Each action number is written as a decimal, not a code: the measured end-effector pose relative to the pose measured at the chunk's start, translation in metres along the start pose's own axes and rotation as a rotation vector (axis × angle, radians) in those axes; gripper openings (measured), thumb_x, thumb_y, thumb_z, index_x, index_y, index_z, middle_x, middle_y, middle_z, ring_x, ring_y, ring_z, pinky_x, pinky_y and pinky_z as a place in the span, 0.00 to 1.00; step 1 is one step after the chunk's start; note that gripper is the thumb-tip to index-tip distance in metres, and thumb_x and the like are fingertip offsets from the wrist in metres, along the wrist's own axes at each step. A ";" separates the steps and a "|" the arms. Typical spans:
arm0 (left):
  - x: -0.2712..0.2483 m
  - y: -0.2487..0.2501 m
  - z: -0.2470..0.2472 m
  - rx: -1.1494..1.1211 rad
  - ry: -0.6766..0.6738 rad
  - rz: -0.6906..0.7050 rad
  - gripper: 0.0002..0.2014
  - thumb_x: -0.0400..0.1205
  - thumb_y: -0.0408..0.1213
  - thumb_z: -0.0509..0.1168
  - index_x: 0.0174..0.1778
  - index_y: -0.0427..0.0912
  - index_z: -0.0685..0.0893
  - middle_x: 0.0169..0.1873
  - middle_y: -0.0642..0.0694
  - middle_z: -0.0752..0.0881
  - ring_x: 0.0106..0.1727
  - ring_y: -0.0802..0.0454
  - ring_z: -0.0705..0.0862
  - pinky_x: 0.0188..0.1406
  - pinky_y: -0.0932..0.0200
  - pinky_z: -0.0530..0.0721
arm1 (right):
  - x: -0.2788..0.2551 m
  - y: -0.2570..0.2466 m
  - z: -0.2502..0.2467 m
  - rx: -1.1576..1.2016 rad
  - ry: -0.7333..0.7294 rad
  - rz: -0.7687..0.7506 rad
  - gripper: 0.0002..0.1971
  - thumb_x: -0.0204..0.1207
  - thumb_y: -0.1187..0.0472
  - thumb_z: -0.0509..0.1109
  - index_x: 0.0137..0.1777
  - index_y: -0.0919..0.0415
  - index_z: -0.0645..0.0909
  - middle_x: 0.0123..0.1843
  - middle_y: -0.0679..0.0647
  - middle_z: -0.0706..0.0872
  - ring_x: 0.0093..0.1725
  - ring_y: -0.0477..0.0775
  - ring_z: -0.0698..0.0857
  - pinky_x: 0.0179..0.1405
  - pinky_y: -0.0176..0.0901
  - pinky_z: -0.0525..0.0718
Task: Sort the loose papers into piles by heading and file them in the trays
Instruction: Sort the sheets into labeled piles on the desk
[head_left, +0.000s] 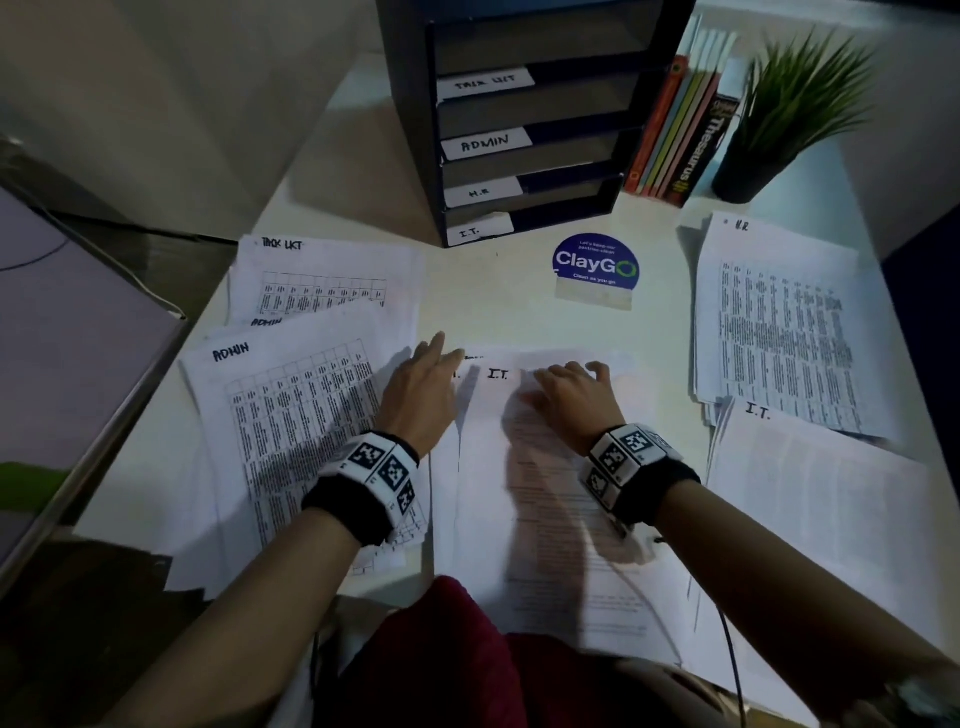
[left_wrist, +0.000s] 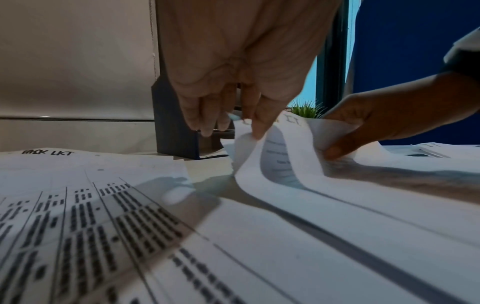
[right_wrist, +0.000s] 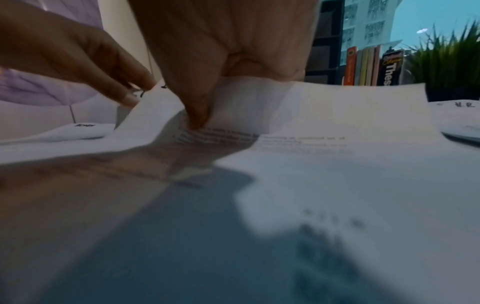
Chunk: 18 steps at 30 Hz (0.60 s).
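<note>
- From the head view I see my left hand (head_left: 422, 387) and right hand (head_left: 569, 397) both at the far edge of the white printed sheet headed "I.T." (head_left: 545, 467), which lies on the white tabletop (head_left: 498, 312) directly in front of the dark blue stacked paper tray unit (head_left: 519, 130).
- That sheet's long axis runs from me toward the tray unit, heading at the far end, and it tops a pile of similar sheets.
- The head view reads the tray labels: TASK LIST, ADMIN, H.R, I.T., top to bottom; neither wrist view shows them.
- The left wrist view shows what the head view hides: my left thumb and fingers (left_wrist: 259, 127) pinch the sheet's raised far corner, and the paper curls upward off the pile.
- The right wrist view shows my right thumb pressed on the printed face with fingers curled behind the lifted far edge, gripping it.
- Left of the tray unit, nearer me, lie the white table-printed pile headed "TASK LIST" (head_left: 322, 275) and the white table-printed pile headed "ADMIN" (head_left: 291, 415), tilted.
- Right of the tray unit lie the white pile headed "H.R" (head_left: 779, 322) and another white "I.T." sheet (head_left: 821, 483).
- Only the head view shows the round blue ClayGo sign (head_left: 595, 267), just in front of the tray unit.
</note>
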<state>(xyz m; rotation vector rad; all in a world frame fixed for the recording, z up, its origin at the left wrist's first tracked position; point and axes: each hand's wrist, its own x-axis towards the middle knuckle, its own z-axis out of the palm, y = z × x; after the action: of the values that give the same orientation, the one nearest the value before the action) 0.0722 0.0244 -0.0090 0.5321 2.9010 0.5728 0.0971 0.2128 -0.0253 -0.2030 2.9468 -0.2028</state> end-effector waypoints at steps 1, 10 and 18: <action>-0.001 -0.001 0.001 -0.010 0.032 0.026 0.17 0.82 0.28 0.58 0.67 0.35 0.78 0.75 0.36 0.70 0.75 0.43 0.70 0.77 0.51 0.61 | 0.000 -0.002 0.002 -0.002 0.021 -0.001 0.17 0.81 0.54 0.59 0.68 0.57 0.72 0.67 0.54 0.79 0.67 0.57 0.75 0.70 0.53 0.59; -0.003 -0.003 -0.002 -0.729 -0.121 -0.211 0.25 0.86 0.49 0.48 0.37 0.40 0.85 0.41 0.42 0.85 0.43 0.52 0.81 0.49 0.60 0.75 | -0.015 -0.023 0.009 -0.049 0.329 -0.261 0.31 0.46 0.69 0.81 0.46 0.57 0.67 0.40 0.54 0.84 0.44 0.55 0.80 0.59 0.55 0.63; -0.004 0.004 -0.002 -0.691 -0.048 -0.122 0.34 0.79 0.65 0.48 0.54 0.38 0.84 0.56 0.45 0.84 0.58 0.50 0.81 0.62 0.55 0.76 | -0.035 -0.031 0.013 -0.110 0.185 -0.125 0.29 0.41 0.68 0.81 0.47 0.57 0.80 0.45 0.55 0.84 0.45 0.59 0.86 0.55 0.73 0.76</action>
<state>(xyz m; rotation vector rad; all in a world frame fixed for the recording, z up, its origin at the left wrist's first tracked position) 0.0766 0.0254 -0.0051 0.2558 2.4279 1.4202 0.1374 0.1858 -0.0278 -0.4051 3.1346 -0.0803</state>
